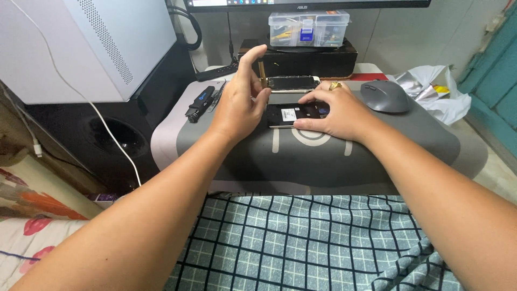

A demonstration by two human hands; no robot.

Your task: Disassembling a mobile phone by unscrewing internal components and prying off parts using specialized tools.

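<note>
Head camera: right hand lies flat, fingers together, on the opened phone, white label showing, mid-mat; left hand hovers spread apart, holding nothing.

Brand logo on monitor bezel; phone label illegible

Under the right grip, glossy black opened phone on matt grey cloth-like mat; beyond, matt grey plastic mouse (smooth), clear plastic box, crinkled shiny foil.
</note>
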